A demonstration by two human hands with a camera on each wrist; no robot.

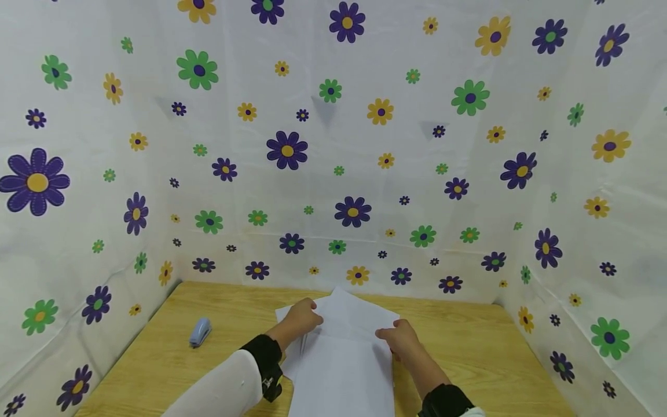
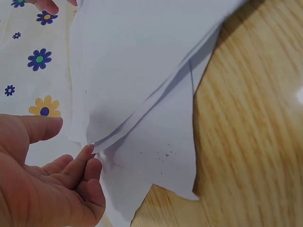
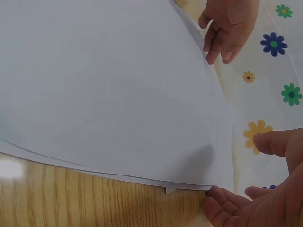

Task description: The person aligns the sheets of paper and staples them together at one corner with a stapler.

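A loose stack of white paper sheets lies on the wooden table, its layers uneven, with some lower sheets sticking out at the left. My left hand is at the far left part of the stack. In the left wrist view, its fingertips touch a corner of the upper sheets while the thumb stays apart. At the far right corner is my right hand. Its fingers touch the paper edge from the side, and the thumb is lifted clear of the sheets.
A light blue stapler sits on the table, left of the paper. White cloth printed with purple, green and yellow flowers stands behind and along both sides of the table. Black straps with cameras circle both wrists.
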